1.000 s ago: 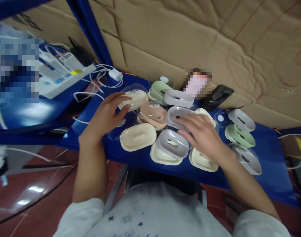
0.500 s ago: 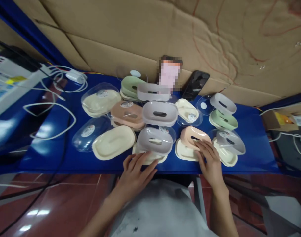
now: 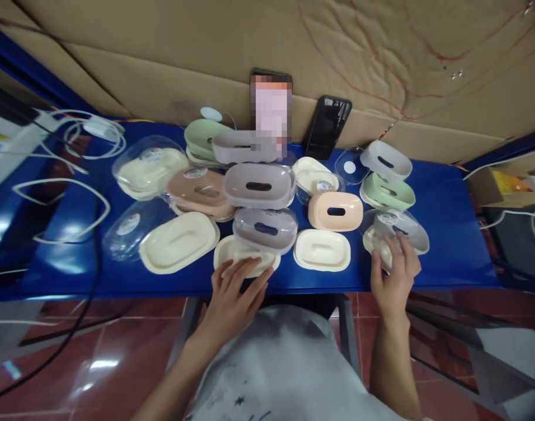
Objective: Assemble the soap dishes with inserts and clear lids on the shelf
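Several plastic soap boxes in cream, pink, green and grey lie spread over a blue table (image 3: 447, 234). My left hand (image 3: 234, 292) rests flat at the front edge, fingers apart, touching a cream tray (image 3: 232, 251) under a grey box (image 3: 265, 229). My right hand (image 3: 394, 272) has its fingers on a grey soap box with a clear lid (image 3: 399, 234) sitting on a cream tray at the right. A pink box (image 3: 335, 210) stands behind a cream lid (image 3: 322, 249) between my hands.
Two phones (image 3: 327, 127) lean on the cardboard wall (image 3: 293, 47) at the back. White cables (image 3: 69, 193) and a charger lie at the table's left end. A cardboard box (image 3: 504, 187) sits to the right. Red floor tiles lie below.
My right hand moved right from the pink box to the grey lidded box. The pink box now stands apart behind the cream lid. My left hand stayed at the front tray.
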{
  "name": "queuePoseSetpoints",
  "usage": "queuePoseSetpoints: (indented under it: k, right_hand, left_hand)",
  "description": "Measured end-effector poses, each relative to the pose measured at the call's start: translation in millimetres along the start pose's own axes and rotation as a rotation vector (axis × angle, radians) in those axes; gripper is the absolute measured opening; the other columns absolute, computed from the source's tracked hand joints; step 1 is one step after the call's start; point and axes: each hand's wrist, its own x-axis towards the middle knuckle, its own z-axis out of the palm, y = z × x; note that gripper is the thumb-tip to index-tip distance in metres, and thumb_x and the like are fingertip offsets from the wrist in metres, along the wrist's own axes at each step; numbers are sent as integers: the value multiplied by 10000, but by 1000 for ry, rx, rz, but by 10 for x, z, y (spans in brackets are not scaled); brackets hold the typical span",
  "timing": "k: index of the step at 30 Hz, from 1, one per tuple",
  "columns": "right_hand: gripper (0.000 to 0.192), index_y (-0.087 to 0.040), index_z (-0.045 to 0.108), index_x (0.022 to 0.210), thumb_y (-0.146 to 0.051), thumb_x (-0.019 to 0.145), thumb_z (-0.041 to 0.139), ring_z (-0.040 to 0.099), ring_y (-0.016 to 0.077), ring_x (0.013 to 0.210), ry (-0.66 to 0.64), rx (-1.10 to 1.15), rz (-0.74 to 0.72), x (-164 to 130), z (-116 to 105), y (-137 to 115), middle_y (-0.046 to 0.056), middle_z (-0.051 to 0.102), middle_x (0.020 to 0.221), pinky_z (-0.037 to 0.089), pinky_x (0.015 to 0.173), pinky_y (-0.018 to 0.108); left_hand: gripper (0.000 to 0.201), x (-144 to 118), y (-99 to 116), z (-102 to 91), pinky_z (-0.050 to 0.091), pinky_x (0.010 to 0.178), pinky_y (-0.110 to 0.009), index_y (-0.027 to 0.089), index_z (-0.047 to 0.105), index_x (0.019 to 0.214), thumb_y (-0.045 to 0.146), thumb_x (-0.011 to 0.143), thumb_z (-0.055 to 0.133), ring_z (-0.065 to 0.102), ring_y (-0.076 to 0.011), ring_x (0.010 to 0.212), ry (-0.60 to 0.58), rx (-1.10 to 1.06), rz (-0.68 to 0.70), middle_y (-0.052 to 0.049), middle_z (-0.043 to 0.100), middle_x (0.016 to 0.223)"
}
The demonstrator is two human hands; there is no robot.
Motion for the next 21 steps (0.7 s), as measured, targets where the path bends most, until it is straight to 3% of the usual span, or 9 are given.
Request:
queuePoseSetpoints:
  k: [3, 5, 8, 11, 14, 21]
  right_hand:
    - [606, -285, 492, 1645, -312, 1054, 621, 479, 442, 1565, -65, 32, -18, -116, 0, 154, 203, 470, 1705, 440, 1208, 737]
    - [668, -402, 433, 1681, -281, 1046, 599, 470, 440, 1574, -78, 48, -25, -123, -13, 157, 142, 434, 1744, 424, 1231, 730]
    - [695, -507, 443, 1652, -258, 1027, 615, 605, 419, 1462, -100, 144, -106, -83, -31, -41, 85, 603, 1621, 487, 1187, 681]
    - [596, -406, 537, 1601, -298, 1029, 665, 688, 366, 1365, -288, 280, -293, -54, 4, -375, 88, 700, 1503, 519, 1172, 630]
    - [457, -348, 635, 1509, -282, 1056, 638, 666, 309, 1403, -442, 330, -378, -32, 67, -608, 80, 691, 1523, 510, 1201, 564]
    - [431, -322, 631, 1515, -278, 1095, 546, 569, 317, 1509, -309, 288, -247, 279, 119, -513, 81, 656, 1565, 434, 1259, 575]
  left_hand:
    - [525, 26, 12, 17, 465, 1168, -540, 290, 632, 1474, 102, 985, 665, 729, -300, 1235, -51, -19, 20, -102, 773, 1334]
    - [489, 52, 28, 11, 435, 1193, -522, 256, 643, 1452, 77, 998, 624, 715, -284, 1273, -93, -46, 72, -95, 771, 1358]
    - [459, 76, 93, -6, 420, 1200, -475, 229, 651, 1425, 43, 1014, 568, 697, -245, 1316, -150, -96, 155, -85, 767, 1379]
    - [470, 69, 157, -13, 457, 1150, -457, 248, 657, 1419, 43, 1003, 576, 702, -243, 1303, -149, -92, 156, -93, 760, 1391]
    - [488, 30, 126, -21, 475, 1117, -507, 285, 657, 1428, 84, 983, 643, 715, -284, 1267, -92, -39, 73, -114, 748, 1404]
    - [621, -117, -74, -83, 458, 1119, -612, 397, 633, 1451, 71, 927, 704, 718, -336, 1263, 37, 44, -98, -86, 753, 1374]
